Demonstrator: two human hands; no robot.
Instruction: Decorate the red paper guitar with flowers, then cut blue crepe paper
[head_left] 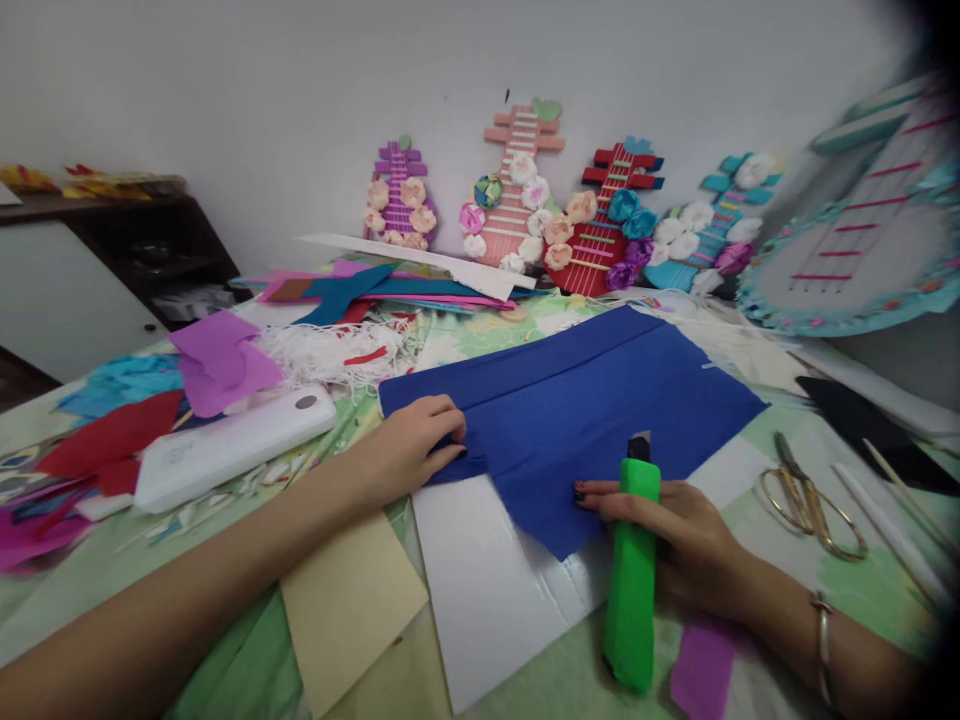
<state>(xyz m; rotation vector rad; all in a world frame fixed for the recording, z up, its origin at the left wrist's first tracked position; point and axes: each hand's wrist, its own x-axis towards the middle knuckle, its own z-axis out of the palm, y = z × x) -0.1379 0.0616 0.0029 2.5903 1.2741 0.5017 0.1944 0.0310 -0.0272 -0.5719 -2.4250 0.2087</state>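
Note:
A dark blue sheet (585,390), creased along its length and looking like crepe paper or thin felt, lies over a white board (487,580). My left hand (409,445) is closed at the sheet's left edge, fingers curled onto a fold of it. In my right hand (686,525) is a green utility knife (634,580), held upright with a short stretch of blade showing at the top. The fingertips of that hand reach past the knife and touch the sheet's lower part. My right palm is partly hidden behind the handle.
Gold-handled scissors (810,500) lie at the right. A white oblong case (236,450), white string (337,355) and coloured scraps cover the left side. Several flower-decorated toy guitars (517,190) lean on the wall. A beige sheet (356,600) lies in front.

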